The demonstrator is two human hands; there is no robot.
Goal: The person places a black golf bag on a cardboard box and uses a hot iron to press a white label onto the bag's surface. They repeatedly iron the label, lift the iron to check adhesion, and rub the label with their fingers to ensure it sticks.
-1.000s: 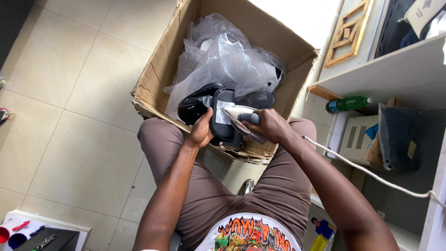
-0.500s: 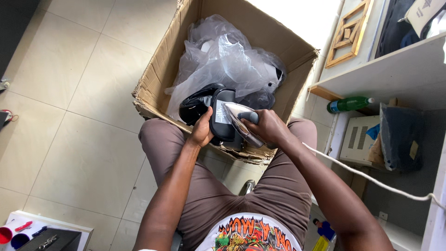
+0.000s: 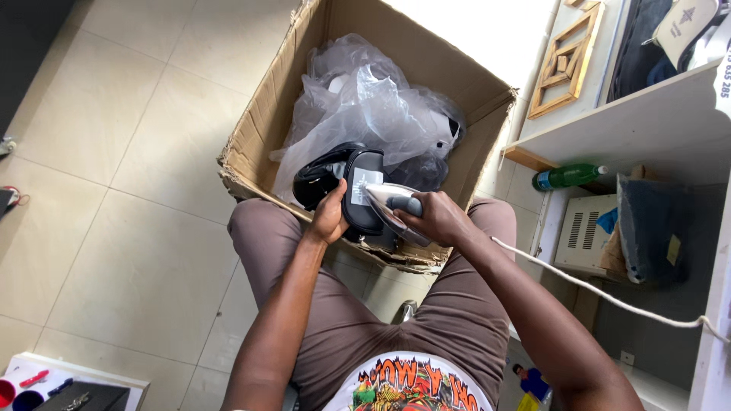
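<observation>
Head view shows your left hand cupping the black shoe at the cardboard box's 6 o'clock rim while your right hand clamps the silver tool; glossy, stiff, likely slippery—grip the sole edges.

You have one cardboard box, one black shoe, one iron, one green bottle, one wooden frame and several clear plastic bags too bunched to count.
</observation>
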